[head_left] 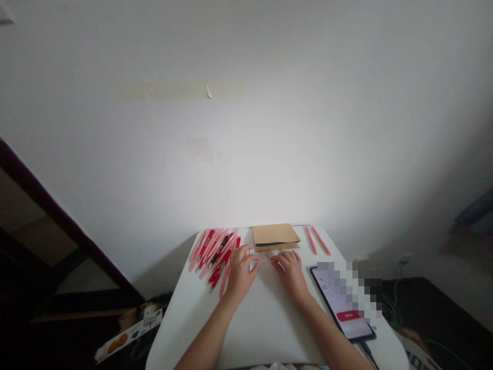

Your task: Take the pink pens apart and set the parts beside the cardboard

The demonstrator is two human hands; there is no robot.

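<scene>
In the middle of the table my left hand and my right hand face each other, fingertips pinched. Between them shows a slim pink pen, one end in each hand; whether it is one piece or two parts I cannot tell. Beside my left hand lies a loose pile of pink pens, mixed with red pens and a few black ones. Just beyond both hands sits a folded brown cardboard piece. Past my right hand, two pink pens lie side by side.
A phone with a lit screen and a cable lies on the right of the white table. The table's far edge meets a white wall. On the floor are a printed box at left and green cables at right.
</scene>
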